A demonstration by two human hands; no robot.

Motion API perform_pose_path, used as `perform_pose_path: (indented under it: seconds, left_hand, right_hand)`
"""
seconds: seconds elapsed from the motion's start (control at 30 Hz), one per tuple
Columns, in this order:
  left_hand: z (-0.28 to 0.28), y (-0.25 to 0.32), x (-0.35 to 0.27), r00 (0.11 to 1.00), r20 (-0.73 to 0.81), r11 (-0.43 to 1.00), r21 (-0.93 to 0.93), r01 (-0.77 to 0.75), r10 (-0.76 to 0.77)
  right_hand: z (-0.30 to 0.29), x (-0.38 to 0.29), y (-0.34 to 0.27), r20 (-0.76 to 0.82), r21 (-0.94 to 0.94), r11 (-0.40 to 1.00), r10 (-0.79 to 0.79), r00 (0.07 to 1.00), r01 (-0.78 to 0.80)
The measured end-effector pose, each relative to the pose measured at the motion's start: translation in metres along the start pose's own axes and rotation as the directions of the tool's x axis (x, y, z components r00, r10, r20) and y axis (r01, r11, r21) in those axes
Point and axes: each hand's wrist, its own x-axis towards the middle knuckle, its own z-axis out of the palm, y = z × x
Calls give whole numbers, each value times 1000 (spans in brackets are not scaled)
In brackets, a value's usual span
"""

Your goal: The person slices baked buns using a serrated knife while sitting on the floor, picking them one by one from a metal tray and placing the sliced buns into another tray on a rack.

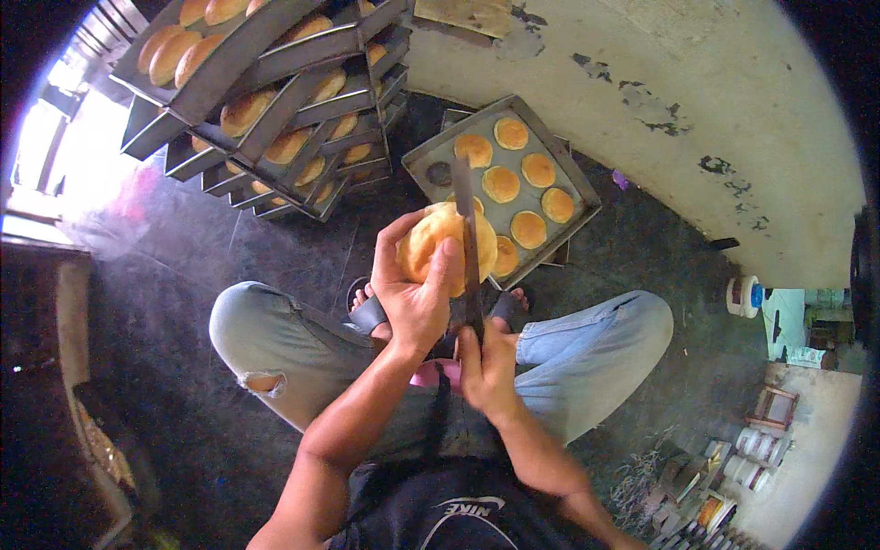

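A round golden bun (421, 249) sits in my left hand (412, 295), with the thumb pressed on its near side and the fingers around its left. The long dark blade of a knife (470, 240) runs upright through or against the bun's right part; how deep it cuts, I cannot tell. My right hand (489, 364) grips the knife at its lower end, and the handle is hidden by the fingers. Beyond my hands a metal baking tray (567, 148) on the floor bears several round buns (500, 184), one partly hidden behind the held bun.
Stacked metal trays (302, 51) of long bread loaves (247, 113) rise at the upper left. A stained wall (660, 75) runs along the upper right. My bent knees (247, 323) flank the work. White buckets (742, 295) and firewood-like clutter (639, 495) lie at the right.
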Motion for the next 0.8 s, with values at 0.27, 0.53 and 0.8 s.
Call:
perform_pose_path:
  seconds: [0.27, 0.53, 0.8]
  left_hand:
    - [3, -1, -3, 1000, 29, 999, 45, -8, 7]
    - [1, 0, -8, 998, 34, 998, 16, 55, -56]
    - [1, -7, -8, 999, 46, 1000, 21, 7, -8]
  right_hand:
    - [3, 7, 7, 43, 8, 999, 45, 998, -46]
    - [1, 18, 4, 63, -18, 998, 64, 996, -62]
    - [3, 19, 1, 51, 18, 999, 35, 998, -36]
